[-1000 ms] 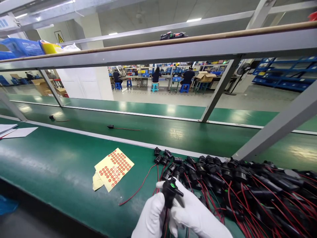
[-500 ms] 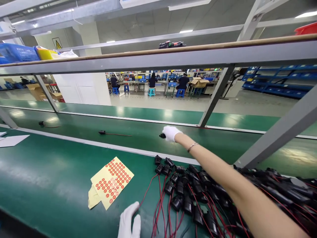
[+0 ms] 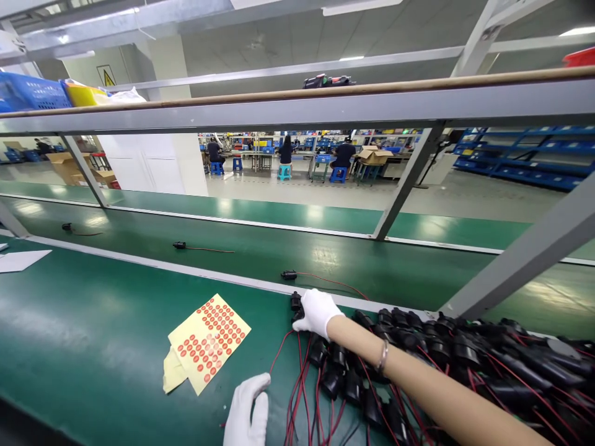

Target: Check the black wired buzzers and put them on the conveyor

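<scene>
My right hand (image 3: 318, 313), in a white glove, reaches over the near edge of a pile of black cylindrical connectors (image 3: 332, 381) with thin red and black wires. Its thumb and fingers close around one black connector (image 3: 298, 316) at the pile's left corner; the fingertips are partly hidden. Another connector (image 3: 295, 300) stands right beside it. Lower down, my gloved left hand (image 3: 247, 410) has thumb and index finger apart. A red wire (image 3: 281, 352) runs to its index fingertip, and a short red end shows at the hand's left side.
On the green strip behind the pale rail lie separate wired connectors (image 3: 289, 274), (image 3: 180, 245). A yellow sheet of red round stickers (image 3: 211, 341) lies left of my hands. More black parts (image 3: 525, 359) heap at the right. A grey slanted post (image 3: 520, 260) and an overhead shelf (image 3: 297, 111) frame the bench.
My right hand has let go of a connector on the green strip and come back to the pile. The connectors on the strip have shifted left. My left hand rose slightly.
</scene>
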`<state>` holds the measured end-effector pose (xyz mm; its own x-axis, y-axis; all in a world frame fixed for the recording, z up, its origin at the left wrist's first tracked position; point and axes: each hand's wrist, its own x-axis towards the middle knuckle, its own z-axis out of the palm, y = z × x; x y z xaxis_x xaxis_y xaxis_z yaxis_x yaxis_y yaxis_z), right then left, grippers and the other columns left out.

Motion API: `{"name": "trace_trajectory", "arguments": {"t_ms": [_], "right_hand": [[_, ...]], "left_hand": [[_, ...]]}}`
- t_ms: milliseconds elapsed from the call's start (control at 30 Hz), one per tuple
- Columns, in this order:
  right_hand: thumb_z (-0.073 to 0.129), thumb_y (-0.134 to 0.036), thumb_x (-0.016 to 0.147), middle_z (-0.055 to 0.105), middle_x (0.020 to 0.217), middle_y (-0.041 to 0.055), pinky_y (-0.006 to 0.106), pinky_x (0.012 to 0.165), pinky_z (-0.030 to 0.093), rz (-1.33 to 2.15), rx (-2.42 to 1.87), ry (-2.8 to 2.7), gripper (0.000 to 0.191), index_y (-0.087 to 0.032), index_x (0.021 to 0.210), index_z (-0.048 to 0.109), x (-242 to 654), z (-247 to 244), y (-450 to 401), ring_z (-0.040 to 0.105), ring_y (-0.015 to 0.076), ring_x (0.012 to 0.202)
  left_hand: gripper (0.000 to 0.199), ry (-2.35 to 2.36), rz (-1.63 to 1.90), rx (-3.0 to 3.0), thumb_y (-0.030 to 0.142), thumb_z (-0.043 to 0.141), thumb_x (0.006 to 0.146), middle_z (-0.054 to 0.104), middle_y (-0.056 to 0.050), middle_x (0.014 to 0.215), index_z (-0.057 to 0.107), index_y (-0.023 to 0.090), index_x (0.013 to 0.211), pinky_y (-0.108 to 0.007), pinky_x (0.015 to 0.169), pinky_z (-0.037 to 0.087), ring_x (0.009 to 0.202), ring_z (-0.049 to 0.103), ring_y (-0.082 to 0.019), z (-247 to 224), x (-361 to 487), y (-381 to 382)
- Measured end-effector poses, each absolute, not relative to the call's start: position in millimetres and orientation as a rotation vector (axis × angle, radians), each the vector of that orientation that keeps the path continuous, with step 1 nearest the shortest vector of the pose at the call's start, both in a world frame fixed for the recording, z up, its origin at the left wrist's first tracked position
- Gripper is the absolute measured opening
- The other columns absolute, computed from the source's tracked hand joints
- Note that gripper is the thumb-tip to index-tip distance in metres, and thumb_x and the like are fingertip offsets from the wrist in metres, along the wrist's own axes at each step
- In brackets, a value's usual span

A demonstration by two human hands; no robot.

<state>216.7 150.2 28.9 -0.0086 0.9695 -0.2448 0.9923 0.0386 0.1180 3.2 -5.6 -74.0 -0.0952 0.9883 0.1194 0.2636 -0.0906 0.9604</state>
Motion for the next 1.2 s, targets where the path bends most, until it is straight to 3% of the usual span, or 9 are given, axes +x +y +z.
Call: {"name": "trace_trajectory", "arguments": {"t_ms": [200, 367, 567, 633, 733, 833, 967, 1067, 1200], "right_hand": [[0.066, -0.039, 0.095, 0.066, 0.119, 0.0088, 0.046, 0.092, 0.053, -0.114, 1.983, 2.234, 0.03, -0.015, 0.113, 0.065, 207.1, 37.4, 119.4, 0.065, 0.0243, 0.105], [0.074, -0.046, 0.081, 0.066, 0.097, 0.0079, 0.033, 0.08, 0.049, -0.198, 1.85, 2.577, 0.032, -0.016, 0.093, 0.07, 210.6, 81.1, 76.8, 0.063, 0.0229, 0.092], [0.082, -0.044, 0.065, 0.062, 0.083, 0.0029, 0.027, 0.061, 0.042, -0.416, 1.736, 2.734, 0.031, -0.02, 0.082, 0.07, 207.8, 123.4, 22.8, 0.059, 0.0205, 0.074], [0.083, -0.039, 0.064, 0.061, 0.083, 0.0027, 0.026, 0.061, 0.042, -0.561, 1.764, 2.711, 0.03, -0.019, 0.083, 0.07, 209.1, 130.3, 14.6, 0.058, 0.0199, 0.073], [0.079, -0.03, 0.067, 0.062, 0.089, 0.0047, 0.029, 0.067, 0.046, -0.677, 1.819, 2.696, 0.026, -0.017, 0.088, 0.07, 212.1, 133.0, 7.3, 0.06, 0.0211, 0.078], [0.074, -0.024, 0.068, 0.063, 0.09, 0.0064, 0.033, 0.072, 0.048, -0.588, 1.87, 2.742, 0.022, -0.016, 0.088, 0.07, 211.8, 129.0, 0.1, 0.06, 0.023, 0.081], [0.073, -0.018, 0.063, 0.066, 0.084, 0.0083, 0.036, 0.069, 0.05, -0.249, 1.828, 2.964, 0.021, -0.017, 0.084, 0.07, 208.3, 116.3, -12.4, 0.061, 0.0257, 0.078], [0.072, -0.013, 0.061, 0.069, 0.09, 0.0098, 0.037, 0.067, 0.052, 0.061, 1.641, 3.245, 0.042, -0.018, 0.103, 0.067, 212.3, 101.8, -20.3, 0.063, 0.0257, 0.076], [0.076, -0.017, 0.066, 0.065, 0.11, 0.0111, 0.04, 0.077, 0.056, 0.023, 1.508, 3.478, 0.083, -0.024, 0.141, 0.041, 226.7, 83.6, -26.1, 0.065, 0.026, 0.091]], "left_hand": [[0.04, 1.298, 1.096, 1.409, 0.049, 0.045, 0.097, 0.069, -0.011, 0.122, 0.07, 0.021, 0.111, -0.042, 0.109, 0.044, 0.118, 0.061, -0.026, -28.4, 8.9, 5.4], [0.042, 1.222, 1.069, 1.439, 0.05, 0.042, 0.099, 0.07, -0.01, 0.118, 0.07, 0.02, 0.11, -0.04, 0.108, 0.042, 0.116, 0.061, -0.025, 8.0, 5.7, 12.6], [0.059, 0.658, 0.885, 0.833, 0.066, 0.062, 0.084, 0.076, -0.008, 0.087, 0.076, 0.01, 0.094, -0.027, 0.074, 0.053, 0.07, 0.065, -0.015, 24.7, 41.2, -3.2], [0.063, 0.486, 0.801, 0.537, 0.07, 0.074, 0.071, 0.071, -0.005, 0.068, 0.076, 0.008, 0.082, -0.022, 0.062, 0.051, 0.056, 0.061, -0.011, 25.4, 53.6, -7.9], [0.061, 0.4, 0.738, 0.334, 0.067, 0.084, 0.059, 0.069, -0.004, 0.06, 0.074, 0.009, 0.075, -0.02, 0.056, 0.05, 0.052, 0.062, -0.011, 26.4, 62.8, -13.3], [0.057, 0.371, 0.771, 0.354, 0.065, 0.082, 0.065, 0.068, -0.003, 0.062, 0.075, 0.01, 0.079, -0.02, 0.061, 0.05, 0.056, 0.062, -0.01, 30.7, 60.1, -18.9], [0.045, 0.427, 0.921, 0.776, 0.056, 0.067, 0.088, 0.072, -0.005, 0.083, 0.075, 0.012, 0.093, -0.026, 0.079, 0.05, 0.075, 0.063, -0.014, 45.0, 42.9, -23.2], [0.039, 0.538, 0.944, 1.142, 0.047, 0.065, 0.091, 0.072, -0.007, 0.108, 0.071, 0.014, 0.11, -0.032, 0.093, 0.046, 0.096, 0.064, -0.02, 54.5, 30.2, -21.9], [0.051, 0.711, 0.908, 1.228, 0.047, 0.075, 0.078, 0.073, -0.011, 0.112, 0.068, 0.013, 0.115, -0.037, 0.094, 0.046, 0.105, 0.064, -0.029, 52.7, 28.0, -20.0]]}}
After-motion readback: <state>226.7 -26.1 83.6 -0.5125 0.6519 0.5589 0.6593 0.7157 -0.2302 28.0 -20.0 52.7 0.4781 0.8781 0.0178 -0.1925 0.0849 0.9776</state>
